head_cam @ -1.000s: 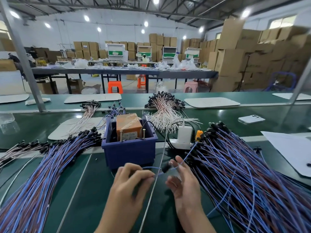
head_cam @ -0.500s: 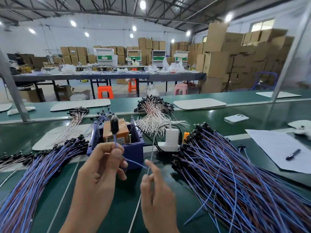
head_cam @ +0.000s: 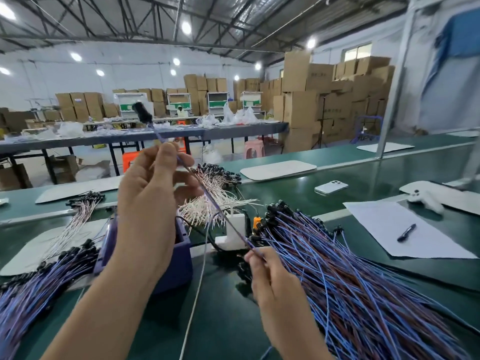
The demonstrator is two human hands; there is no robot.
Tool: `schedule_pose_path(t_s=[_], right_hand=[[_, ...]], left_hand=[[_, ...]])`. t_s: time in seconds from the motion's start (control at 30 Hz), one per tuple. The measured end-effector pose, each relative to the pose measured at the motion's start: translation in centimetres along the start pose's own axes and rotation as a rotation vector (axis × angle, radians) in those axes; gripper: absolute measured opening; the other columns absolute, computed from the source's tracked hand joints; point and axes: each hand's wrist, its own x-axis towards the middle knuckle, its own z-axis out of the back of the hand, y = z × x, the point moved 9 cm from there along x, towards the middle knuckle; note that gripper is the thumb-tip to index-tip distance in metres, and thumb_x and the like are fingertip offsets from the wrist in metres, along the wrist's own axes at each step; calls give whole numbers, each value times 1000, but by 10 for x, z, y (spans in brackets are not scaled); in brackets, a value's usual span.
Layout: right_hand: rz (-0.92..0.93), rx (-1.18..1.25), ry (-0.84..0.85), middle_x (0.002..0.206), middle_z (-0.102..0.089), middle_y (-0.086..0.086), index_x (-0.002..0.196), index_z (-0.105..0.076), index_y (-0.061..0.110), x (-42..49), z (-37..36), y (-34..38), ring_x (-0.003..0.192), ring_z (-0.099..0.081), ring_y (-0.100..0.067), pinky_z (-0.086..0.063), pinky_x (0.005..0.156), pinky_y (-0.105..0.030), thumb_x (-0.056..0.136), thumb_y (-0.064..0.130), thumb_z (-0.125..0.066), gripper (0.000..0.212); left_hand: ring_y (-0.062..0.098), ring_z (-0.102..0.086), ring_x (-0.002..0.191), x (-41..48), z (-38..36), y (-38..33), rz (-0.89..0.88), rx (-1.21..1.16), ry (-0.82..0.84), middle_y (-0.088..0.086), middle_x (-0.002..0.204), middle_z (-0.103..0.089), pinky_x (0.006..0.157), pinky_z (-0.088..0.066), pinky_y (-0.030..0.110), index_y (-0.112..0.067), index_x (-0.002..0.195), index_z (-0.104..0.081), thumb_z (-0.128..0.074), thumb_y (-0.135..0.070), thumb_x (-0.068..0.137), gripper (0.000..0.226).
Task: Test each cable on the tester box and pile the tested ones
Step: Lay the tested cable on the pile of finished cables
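Green counter (head_cam: 291,196) in a warehouse stacked with cardboard boxes (head_cam: 324,100) carries the whole job, and at its centre one cable (head_cam: 207,201) is stretched taut between two hands. The left grip (head_cam: 150,201) is held well above the counter. Its thumb and curled fingers pinch the wire just below its black plug (head_cam: 142,113), which stands free against the background. The right grip (head_cam: 272,279) sits low, fingertips closed on the wire's other end at the edge of the large pile (head_cam: 363,294) of blue and brown cables on the right. Stretching it this way would draw the cable clear of its neighbours and leave the plug end free for testing; that is my reading.

A blue tester box (head_cam: 181,258) stands below and behind the left forearm, mostly hidden, so I cannot tell whether anything is plugged into it. Just beside it on the right is a white adapter (head_cam: 235,229). On the far left lies a second pile (head_cam: 39,289) of like cables. These are probably the tested ones, kept on the other side of the box so the two lots do not mix. Further right, well apart from the work, lie a sheet of paper (head_cam: 376,219) with a pen (head_cam: 406,232) on it, and a phone (head_cam: 331,187).
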Motion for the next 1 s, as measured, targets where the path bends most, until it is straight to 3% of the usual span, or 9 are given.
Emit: schedule_pose_path(t_s=[0.13,0.23,0.33,0.43,0.5,0.6,0.67,0.83,1.0], right_hand=[[-185,-53,-83,64,-67,9,96,-54,38,-18,64,-41,49,-54,-3,-43,54,-23,89,63,-26,38],[-321,-127,-220,72,-69,21,108,-48,44,-34,106,-64,54,-58,0,-45,60,-24,103,44,-38,12],[-405,-109,-337,75,-69,28,146,-21,51,-47,121,-72,49,-60,-6,-48,62,-31,103,32,-45,52],[-394,-136,-364,76,-69,31,149,-17,51,-53,114,-68,51,-64,-19,-55,63,-37,102,28,-49,62],[-332,-158,-326,78,-68,32,136,-24,59,-51,98,-63,50,-62,-14,-55,60,-33,101,27,-50,54],[-287,-193,-205,86,-69,20,131,-30,60,-43,57,-61,55,-55,-3,-48,62,-23,101,33,-44,43],[-265,-196,-95,89,-66,16,134,-28,58,-36,22,-58,58,-52,-2,-42,61,-19,103,36,-40,40],[-137,-257,156,91,-60,23,132,-34,57,-18,-63,-34,87,-59,-5,-39,71,-24,103,40,-37,33],[68,-236,274,107,-71,12,128,-48,45,2,-134,-6,96,-65,-10,-43,74,-29,101,42,-37,29]], left_hand=[[8,-60,59,21,-6,54,171,-69,-110,-1,78,-65,55,-55,22,-14,97,-60,-53,-23,104,13],[10,-65,64,20,-37,124,396,72,15,3,84,-66,65,-60,26,-7,105,-63,-55,-24,103,19],[18,-67,78,-8,-66,200,664,428,264,9,90,-67,77,-62,32,-1,110,-60,-53,-24,104,25],[22,-60,82,-30,-66,234,677,660,378,8,91,-61,81,-59,40,-14,88,-55,-49,-21,105,20],[21,-60,76,-32,-53,231,575,672,337,5,86,-63,80,-58,45,-20,87,-58,-47,-18,104,20],[10,-65,70,-35,-26,217,531,615,310,3,88,-67,58,-55,25,-19,107,-64,-48,-17,104,16],[6,-66,66,-43,-7,209,509,614,377,3,89,-70,58,-54,20,-21,106,-67,-50,-15,104,18],[7,-63,66,-77,62,195,531,760,537,-2,82,-72,59,-52,26,-30,102,-71,-51,-19,105,23],[10,-65,66,-85,137,181,596,855,504,-4,79,-71,56,-52,28,-28,107,-69,-49,-19,105,22]])
